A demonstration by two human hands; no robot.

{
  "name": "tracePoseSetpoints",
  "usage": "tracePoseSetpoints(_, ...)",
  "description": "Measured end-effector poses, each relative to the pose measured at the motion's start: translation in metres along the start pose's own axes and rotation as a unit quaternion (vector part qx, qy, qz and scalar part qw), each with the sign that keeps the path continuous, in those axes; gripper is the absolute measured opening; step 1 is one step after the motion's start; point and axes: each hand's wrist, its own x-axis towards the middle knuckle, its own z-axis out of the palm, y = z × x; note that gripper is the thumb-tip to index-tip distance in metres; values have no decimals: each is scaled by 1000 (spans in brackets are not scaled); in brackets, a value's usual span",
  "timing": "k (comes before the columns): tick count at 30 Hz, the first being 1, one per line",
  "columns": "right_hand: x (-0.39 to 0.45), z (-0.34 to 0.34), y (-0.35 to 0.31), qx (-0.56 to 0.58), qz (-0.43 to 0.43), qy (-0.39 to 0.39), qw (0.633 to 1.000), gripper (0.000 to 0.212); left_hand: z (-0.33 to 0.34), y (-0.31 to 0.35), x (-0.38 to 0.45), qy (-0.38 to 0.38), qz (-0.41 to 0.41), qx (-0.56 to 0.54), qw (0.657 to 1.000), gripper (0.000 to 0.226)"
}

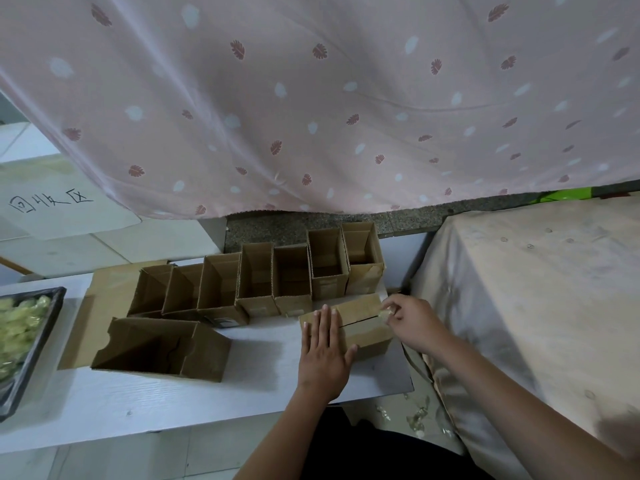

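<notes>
Pressing flat on the closed cardboard box point(365, 332), the left hand point(323, 348) lies with straight, spread fingers over the box's nine o'clock end, thumb along the near side, holding nothing. The right hand point(412, 318) is at the three o'clock end, where thumb and forefinger pinch what looks like a strip of clear tape point(385, 311) over the end of the seam between the two top flaps; the other fingers curl loosely. The box sits on the white table point(138, 403) near its right edge, about five o'clock from the middle of the view. A row of open boxes point(256, 282) stands at its ten to twelve o'clock, and a larger open carton point(162, 348) at its nine o'clock. It looks light, probably empty, so it would slide on the smooth tabletop unless it is pinned. Corrugated walls are stiff at the edges and corners, but the flaps give in the middle, and hard pressure there could cave the seam. Good holds are the two short ends or a flat palm near a corner. The tape is thin, sticky and easy to crease, so it is best held by its very end.
</notes>
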Motion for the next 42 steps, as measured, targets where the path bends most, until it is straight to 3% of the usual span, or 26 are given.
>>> tracePoseSetpoints(3, -1, -3, 3, -19, 30, -26, 999, 22, 0, 0, -1, -1, 7, 6, 1000, 79)
tracePoseSetpoints(7, 1, -8, 6, -73, 34, -1, 997, 8, 0, 0, -2, 0, 18, 6, 1000, 79)
tracePoseSetpoints(21, -1, -9, 17, -32, 5, 82, 996, 11, -1, -5, -2, 6, 3, -4, 1000, 78)
tracePoseSetpoints(22, -3, -9, 16, -11, 1, 78, 997, 14, -1, -5, -1, 5, 3, -2, 1000, 78)
tracePoseSetpoints(25, -7, -8, 17, 35, -15, 45, 998, 52, -1, -7, -2, 2, 3, -3, 1000, 78)
tracePoseSetpoints(33, -3, 2, 18, 8, -10, 10, 1000, 20, -1, -9, -3, 4, 5, -8, 1000, 79)
tracePoseSetpoints(38, 3, -2, 15, -39, 18, 24, 999, 16, -1, -7, -5, 6, 4, -13, 1000, 79)
tracePoseSetpoints(42, 7, -5, 11, -132, -20, 26, 991, 41, -1, -3, -6, 8, -4, -24, 1000, 80)
